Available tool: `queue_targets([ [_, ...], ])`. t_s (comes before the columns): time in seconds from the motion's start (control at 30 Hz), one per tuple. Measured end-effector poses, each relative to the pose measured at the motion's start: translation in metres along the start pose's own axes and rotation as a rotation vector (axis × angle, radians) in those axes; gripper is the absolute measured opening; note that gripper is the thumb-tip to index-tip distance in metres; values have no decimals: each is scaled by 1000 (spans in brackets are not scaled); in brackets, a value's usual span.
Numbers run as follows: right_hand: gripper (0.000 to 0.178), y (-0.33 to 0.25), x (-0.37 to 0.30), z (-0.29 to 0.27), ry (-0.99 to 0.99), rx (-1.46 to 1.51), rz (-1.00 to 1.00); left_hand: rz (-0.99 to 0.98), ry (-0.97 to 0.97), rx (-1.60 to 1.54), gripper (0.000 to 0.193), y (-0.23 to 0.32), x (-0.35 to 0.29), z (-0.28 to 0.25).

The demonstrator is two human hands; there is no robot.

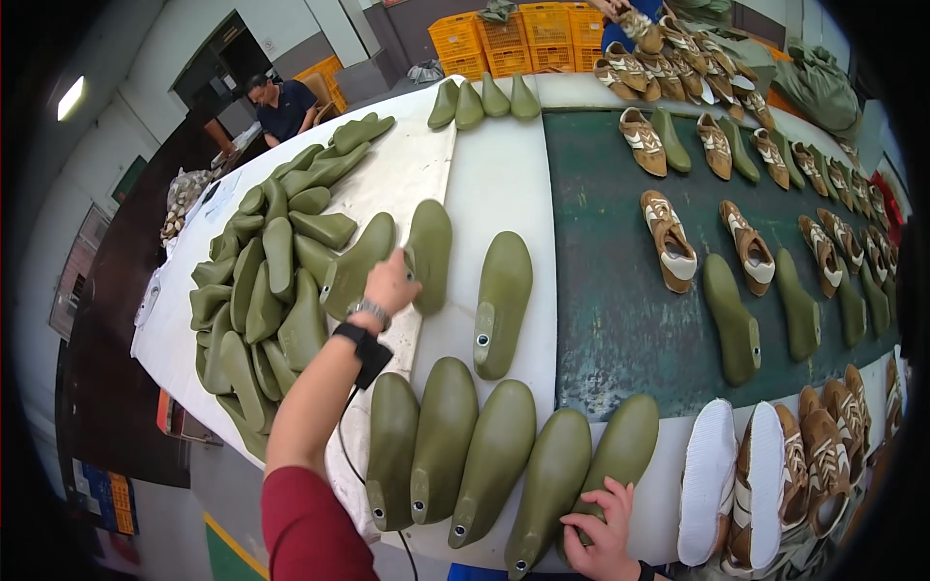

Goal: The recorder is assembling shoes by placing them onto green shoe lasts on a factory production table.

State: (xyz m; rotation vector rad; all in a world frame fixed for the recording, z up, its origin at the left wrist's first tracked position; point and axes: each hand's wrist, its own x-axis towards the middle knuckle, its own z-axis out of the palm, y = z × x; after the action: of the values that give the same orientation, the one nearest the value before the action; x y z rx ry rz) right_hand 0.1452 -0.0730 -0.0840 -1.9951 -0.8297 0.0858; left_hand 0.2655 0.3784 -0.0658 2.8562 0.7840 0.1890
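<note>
My left hand [390, 283] reaches out over the white tabletop, its bent fingers closed at the edge of a green shoe last [430, 254]. A second green last [358, 263] lies just left of it, partly behind the hand. At the near edge my right hand [598, 537] has its curved fingers and thumb on the heel end of another green last [625, 445], which it partly hides. That last is the rightmost of a slanting row with several others [494, 445]. One more green last [504, 300] lies alone between my hands, farther out.
A heap of green lasts [262, 290] covers the left. On the dark green board [620, 339], brown-and-white shoes [666, 242] lie beside lasts. White insoles [707, 484] rest near right. Orange crates [504, 44] stand behind. A person [281, 107] sits far left; another person's hands hold a shoe [641, 31].
</note>
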Motion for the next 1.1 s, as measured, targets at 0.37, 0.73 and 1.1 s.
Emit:
queue_targets([
  [0.37, 18, -1, 0, 6, 20, 3, -26, -216, 250, 97, 59, -134, 5, -18],
  [0.73, 17, -1, 0, 9, 33, -8, -21, -150, -35, 120, 50, -55, -39, -13],
  [1.1, 15, 7, -8, 14, -21, 1, 45, -606, 28, 353, 91, -174, -84, -15],
])
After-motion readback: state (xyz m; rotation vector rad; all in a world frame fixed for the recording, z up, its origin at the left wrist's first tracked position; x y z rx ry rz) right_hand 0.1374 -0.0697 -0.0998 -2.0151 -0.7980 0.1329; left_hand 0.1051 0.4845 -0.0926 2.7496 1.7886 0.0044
